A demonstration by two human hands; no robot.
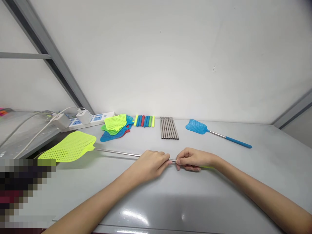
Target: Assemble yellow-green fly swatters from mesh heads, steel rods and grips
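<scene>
A yellow-green fly swatter [73, 146] with a long metal rod stretches across the table, its perforated head out to the left. My left hand [153, 165] is closed round the rod near its middle. Just to the right, my right hand [192, 159] grips the same swatter where the rod meets the handle. Most of the handle is hidden under that hand; only a yellow-green sliver shows by the wrist. Beyond my right hand lies a blue fly swatter [197, 126] with a metal rod and blue handle.
Several metal tubes [169, 128] lie side by side at the back centre. Left of them is a row of coloured handle grips [147, 121], then a pile of swatter heads [115, 123]. A white power strip [97, 118] with plugs and cables stands at the back left.
</scene>
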